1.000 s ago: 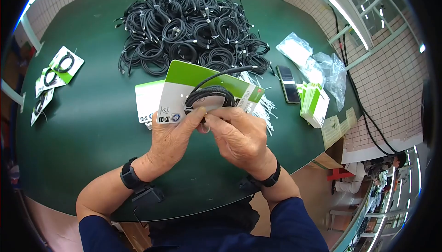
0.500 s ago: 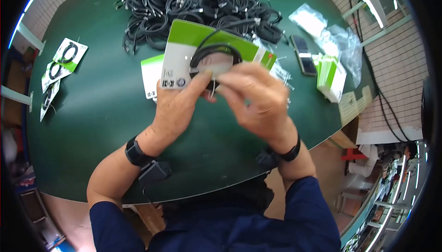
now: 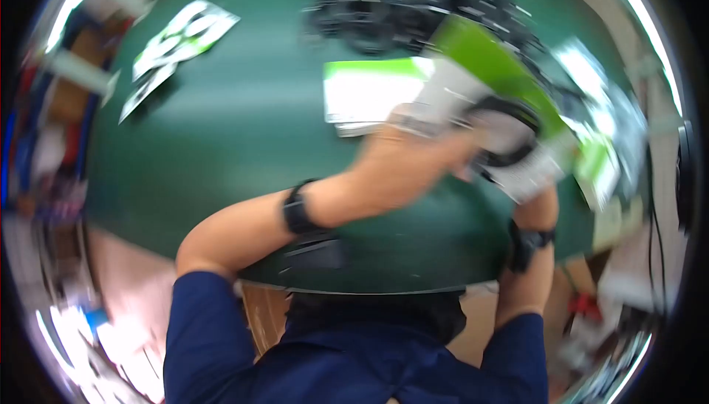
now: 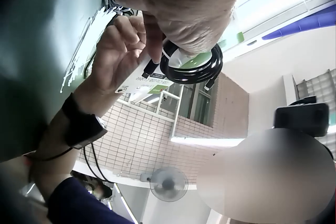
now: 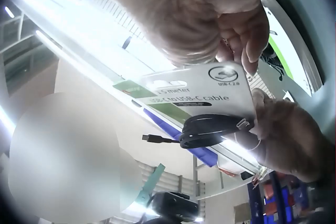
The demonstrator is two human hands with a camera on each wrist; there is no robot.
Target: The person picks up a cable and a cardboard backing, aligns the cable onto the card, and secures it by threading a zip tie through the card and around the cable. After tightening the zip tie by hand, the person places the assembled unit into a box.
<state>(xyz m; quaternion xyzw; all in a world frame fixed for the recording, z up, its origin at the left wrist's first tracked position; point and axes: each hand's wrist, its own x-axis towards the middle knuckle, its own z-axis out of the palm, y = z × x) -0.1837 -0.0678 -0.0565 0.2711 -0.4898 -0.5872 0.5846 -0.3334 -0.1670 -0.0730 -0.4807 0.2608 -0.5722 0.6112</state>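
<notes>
My left hand [image 3: 417, 164] grips a green-and-white packaging card [image 3: 473, 53], its thumb over the coiled black USB-C cable [image 5: 202, 129] fixed on the card. The printed face shows in the right wrist view, with one cable plug [image 5: 152, 138] sticking out and a thin white tie loop [image 5: 257, 142] beside the coil. My right hand [image 4: 113, 58] is behind the card's right part, fingers curled close by its edge; I cannot tell whether they hold it. In the head view the card hides most of those fingers and motion blurs it.
A heap of coiled black cables [image 3: 399, 5] lies at the back. A stack of blank-sided cards [image 3: 377, 97] sits mid-table. Carded cables [image 3: 177, 42] lie at the left. More cards [image 3: 597, 171] and clear plastic bags [image 3: 624, 123] are at the right. White cable ties [image 4: 84, 45] lie near my right hand.
The head view has swung, so the table's things sit farther right. My left hand has carried the card rightward and tilted it. My right hand has gone from the tie to behind the card.
</notes>
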